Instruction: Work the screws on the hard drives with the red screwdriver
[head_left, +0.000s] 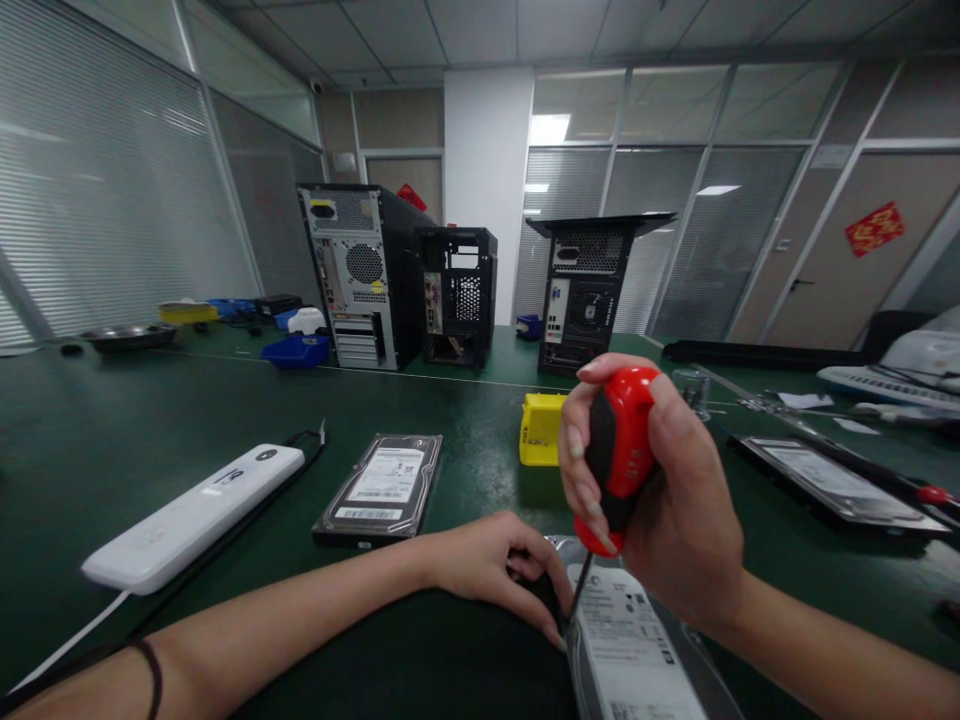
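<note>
My right hand is wrapped round the red and black handle of a screwdriver. Its thin shaft points down, slightly tilted, to the left edge of a hard drive with a white label. My left hand is closed at that same edge, its thumb and fingertips gripping the drive close to the screwdriver's tip. What lies exactly under the tip is hidden by these fingers. Just behind my right hand, a small yellow bin is partly covered by it.
Another hard drive lies left of centre, beside a white power strip with a cable. To the right is a further drive. Computer cases stand at the back, near a blue bin and a metal dish.
</note>
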